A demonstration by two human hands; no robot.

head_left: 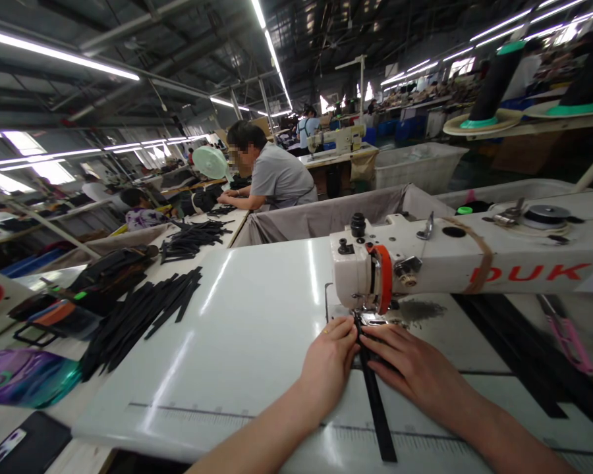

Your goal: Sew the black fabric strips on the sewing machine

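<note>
A narrow black fabric strip (376,411) runs from under the needle area of a white sewing machine (346,273) toward me. My left hand (329,359) pinches its left edge close to the presser foot, fingers bunched together. From the other side, my right hand (412,362) holds the same strip, its fingers reaching forward and the fingertips against the fabric. Both hands rest low on the machine bed, just in front of the needle. The strip's near end lies loose across a printed ruler line (425,438). My fingers partly hide the stitching spot.
Black strips lie piled at left (133,316), and longer black strips (514,355) under the machine arm. Pink-handled scissors (568,339) lie at right. A phone (27,444) and a shiny purple pouch (27,375) are at lower left. A co-worker (281,171) sits ahead beside a cloth-lined bin (321,217).
</note>
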